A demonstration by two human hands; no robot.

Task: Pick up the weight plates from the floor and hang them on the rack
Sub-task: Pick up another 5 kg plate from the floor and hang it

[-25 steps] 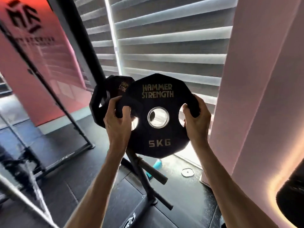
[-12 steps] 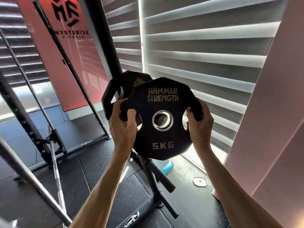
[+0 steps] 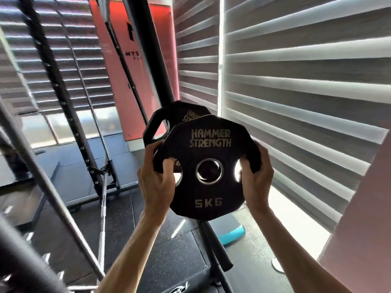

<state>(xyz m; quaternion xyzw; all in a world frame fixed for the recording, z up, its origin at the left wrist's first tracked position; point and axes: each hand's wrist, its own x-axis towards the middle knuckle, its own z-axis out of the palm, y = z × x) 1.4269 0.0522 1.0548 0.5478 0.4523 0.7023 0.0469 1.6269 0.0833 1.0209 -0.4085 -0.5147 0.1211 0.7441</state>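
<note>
A black 5 kg weight plate (image 3: 208, 195) marked HAMMER STRENGTH is held upright at chest height. My left hand (image 3: 157, 182) grips its left handle opening and my right hand (image 3: 257, 178) grips its right one. Its steel-ringed centre hole (image 3: 209, 171) looks dark. Just behind it, up and to the left, a second black plate (image 3: 163, 119) hangs on the rack. The rack's black upright (image 3: 152, 51) rises behind both plates. Below the held plate a bare black peg (image 3: 218, 246) of the rack sticks out toward me.
A steel barbell (image 3: 102, 210) and angled frame tubes (image 3: 53, 193) stand to the left. Window blinds (image 3: 296, 81) close off the right side. On the dark rubber floor lie a teal-edged pad (image 3: 230, 231) and a small silver disc (image 3: 277, 264).
The view has swung left and upward. The held plate has moved closer to the plate on the rack, and its centre hole has turned from bright to dark. Both hands keep their grip.
</note>
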